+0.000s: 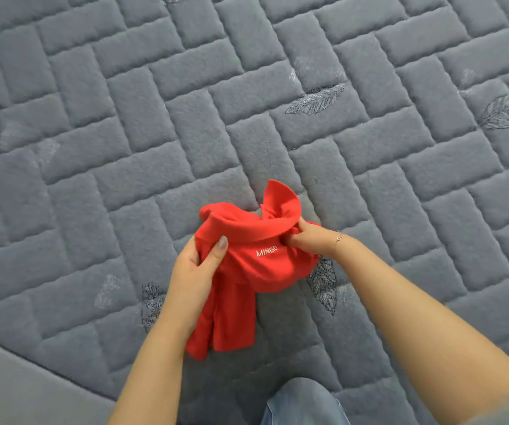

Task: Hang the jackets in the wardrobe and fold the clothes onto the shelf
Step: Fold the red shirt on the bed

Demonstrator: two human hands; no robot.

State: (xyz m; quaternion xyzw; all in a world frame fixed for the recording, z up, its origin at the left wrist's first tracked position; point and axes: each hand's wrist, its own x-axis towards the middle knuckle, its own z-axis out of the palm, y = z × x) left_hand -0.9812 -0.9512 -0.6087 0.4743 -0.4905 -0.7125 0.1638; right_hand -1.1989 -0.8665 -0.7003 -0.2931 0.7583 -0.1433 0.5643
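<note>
Above grey quilted bedding [155, 118], both hands [310, 240] bunch a red garment [256, 265] between them.

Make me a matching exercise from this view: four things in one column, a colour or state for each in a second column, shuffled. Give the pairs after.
Column one:
1. red garment
2. quilted bed cover
3. left hand
4. right hand

Column two:
A. grey-blue, stitched in a brick pattern with embroidered leaves
B. bunched up, white MINISO lettering showing
C. wears a thin bracelet at the wrist, grips the cloth
D. thumb lies across the front of the cloth, grips its side

Pairs: 1-B, 2-A, 3-D, 4-C
</note>
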